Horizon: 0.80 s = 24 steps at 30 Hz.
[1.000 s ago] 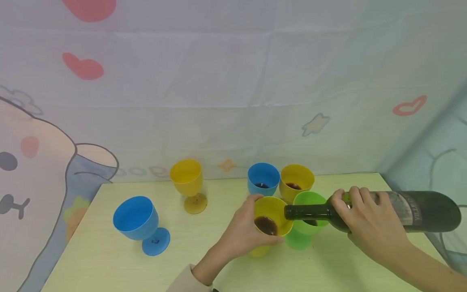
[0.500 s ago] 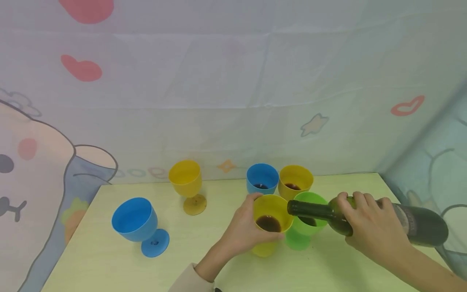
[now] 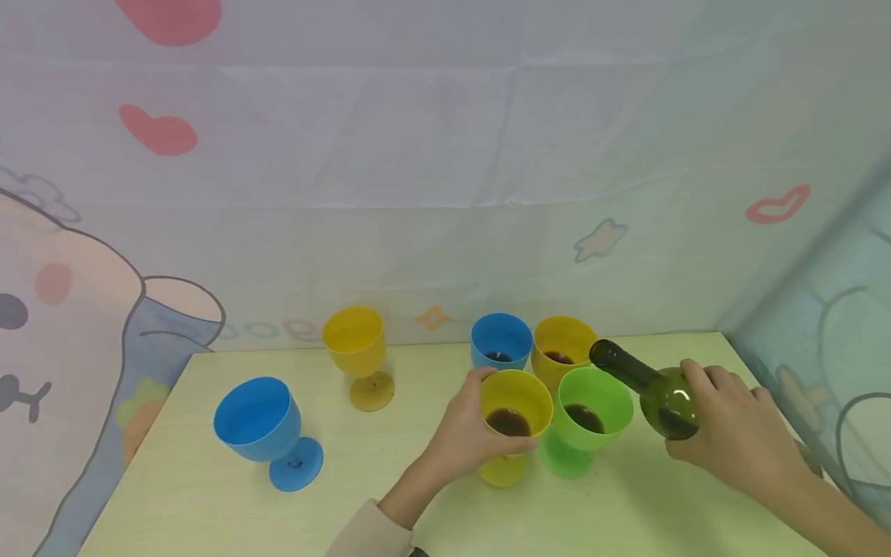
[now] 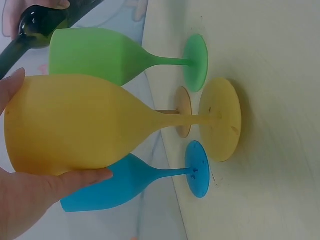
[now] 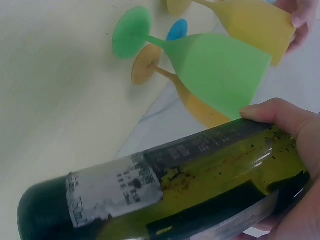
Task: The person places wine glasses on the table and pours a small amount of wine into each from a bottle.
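My left hand (image 3: pixel 469 429) grips the bowl of a yellow goblet (image 3: pixel 515 394) with dark liquid in its bottom. In the left wrist view the goblet's foot (image 4: pixel 222 120) stands at the table surface. My right hand (image 3: pixel 738 433) holds a green glass wine bottle (image 5: pixel 165 185) with a worn label, its neck (image 3: pixel 626 367) tilted up and to the left. Dark liquid also lies in the green goblet (image 3: pixel 605 402), between the held goblet and the bottle. Behind stand a blue goblet (image 3: pixel 501 340) and another yellow goblet (image 3: pixel 567 340), both with some dark liquid.
On the left of the pale table (image 3: pixel 209 510) stand a blue goblet (image 3: pixel 257 418) and a yellow goblet (image 3: pixel 355 340), with no liquid showing in either. A printed cloth (image 3: pixel 418 155) hangs along the back edge, and another cloth (image 3: pixel 849 325) at the right.
The bottle has left the held goblet's rim: its neck moved right and swung upward from nearly level. The left hand stays on the yellow goblet, which has shifted very slightly.
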Motion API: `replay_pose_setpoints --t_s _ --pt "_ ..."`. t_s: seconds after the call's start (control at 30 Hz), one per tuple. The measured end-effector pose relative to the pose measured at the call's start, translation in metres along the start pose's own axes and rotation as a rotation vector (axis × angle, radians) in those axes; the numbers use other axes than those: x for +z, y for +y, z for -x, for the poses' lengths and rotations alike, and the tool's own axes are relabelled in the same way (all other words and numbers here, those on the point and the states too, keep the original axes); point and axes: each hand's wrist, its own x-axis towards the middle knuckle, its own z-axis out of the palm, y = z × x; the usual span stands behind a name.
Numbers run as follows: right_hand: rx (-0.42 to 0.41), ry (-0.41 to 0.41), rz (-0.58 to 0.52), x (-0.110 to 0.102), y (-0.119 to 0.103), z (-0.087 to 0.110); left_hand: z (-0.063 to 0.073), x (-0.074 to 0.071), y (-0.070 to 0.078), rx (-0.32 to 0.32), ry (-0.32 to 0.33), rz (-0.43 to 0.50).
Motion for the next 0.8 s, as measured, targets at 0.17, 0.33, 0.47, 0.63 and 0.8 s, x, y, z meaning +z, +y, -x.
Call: replay_pose_setpoints --t_s 0.17,0.33,0.47,0.63,0.8 --pt "0.068 0.018 -0.142 0.008 0.007 0.005 -0.003 0.002 -0.006 -0.001 0.005 0.003" --pt "0.181 -0.044 -0.335 0.016 0.014 0.011 -0.005 0.004 -0.012 -0.008 0.008 0.006" --pt "0.269 -0.075 -0.42 0.022 0.018 0.015 -0.006 0.004 -0.014 -0.009 0.012 0.018" --pt "0.347 -0.06 -0.474 0.03 0.018 0.02 -0.008 0.004 -0.016 0.008 0.011 0.027" --pt "0.395 -0.029 -0.515 0.037 0.016 0.024 -0.009 0.004 -0.018 0.035 0.009 0.044"
